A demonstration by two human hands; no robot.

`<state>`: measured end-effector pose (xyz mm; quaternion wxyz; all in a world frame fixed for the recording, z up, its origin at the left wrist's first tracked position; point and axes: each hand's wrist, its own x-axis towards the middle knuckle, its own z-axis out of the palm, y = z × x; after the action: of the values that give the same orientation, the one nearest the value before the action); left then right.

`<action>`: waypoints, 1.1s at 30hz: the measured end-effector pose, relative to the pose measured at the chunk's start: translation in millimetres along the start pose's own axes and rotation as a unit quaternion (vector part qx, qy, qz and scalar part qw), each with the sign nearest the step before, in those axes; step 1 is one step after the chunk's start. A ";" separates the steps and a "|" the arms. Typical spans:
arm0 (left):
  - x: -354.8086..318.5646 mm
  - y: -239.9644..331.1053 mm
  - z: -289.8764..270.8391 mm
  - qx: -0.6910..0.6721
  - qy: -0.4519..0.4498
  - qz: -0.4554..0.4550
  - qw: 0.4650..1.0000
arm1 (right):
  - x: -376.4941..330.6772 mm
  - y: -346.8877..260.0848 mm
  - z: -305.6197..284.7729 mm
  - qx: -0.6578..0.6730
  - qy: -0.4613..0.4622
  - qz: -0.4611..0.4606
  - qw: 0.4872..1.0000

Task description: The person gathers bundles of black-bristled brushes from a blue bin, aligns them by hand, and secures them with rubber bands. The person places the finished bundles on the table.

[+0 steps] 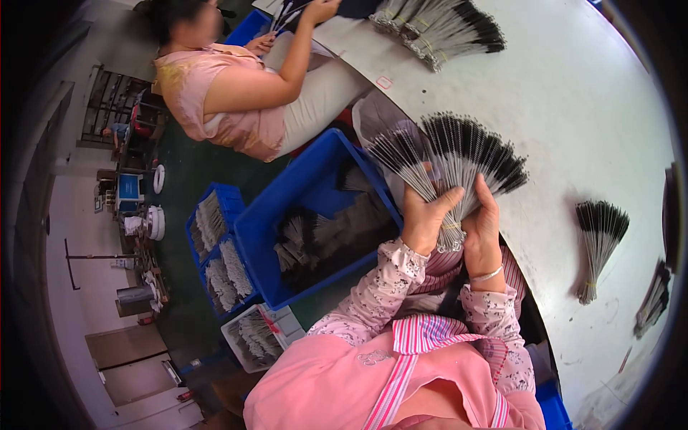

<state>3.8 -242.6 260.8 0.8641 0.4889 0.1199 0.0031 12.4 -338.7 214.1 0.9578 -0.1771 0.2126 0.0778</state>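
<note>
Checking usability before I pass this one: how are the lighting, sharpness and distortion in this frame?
Head view: even light, no glare on the white table; strong fisheye bend along the table edge, dark vignette at both sides; the fanned bundle in the left hand and right hand is fairly sharp, though its thin strands merge; the blue bin interior is shadowed; a co-worker's face is blurred.

— How do the person's arms lie?

— Both forearms, in pink flowered sleeves, rise from the lower edge and bend at the elbows, drawing close together at the wrists.

— And the left hand (424, 218)?

— It is raised, palm turned inward, thumb stretched out toward the other hand, fingers curled in a grip.

— The right hand (481, 222)?

— Just beside the left hand, nearly touching it, its back showing, fingers pointing up and closed. A thin bracelet circles its wrist.
</note>
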 end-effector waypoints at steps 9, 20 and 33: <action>-7.0 7.5 -3.6 0.006 -0.048 -0.062 0.997 | -4.6 -6.4 2.9 0.004 -0.019 0.026 0.999; -5.4 12.4 -3.7 0.084 -0.014 -0.042 0.995 | -3.8 -6.4 3.0 0.018 -0.034 0.048 0.998; -8.9 23.9 2.6 0.154 -0.033 0.004 0.988 | -0.2 -12.3 -2.6 0.066 -0.043 0.003 0.997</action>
<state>-1.5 -233.4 284.1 0.7821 0.6161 0.0891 -0.0283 14.0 -351.1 215.7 0.9755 -0.1092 0.1762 0.0737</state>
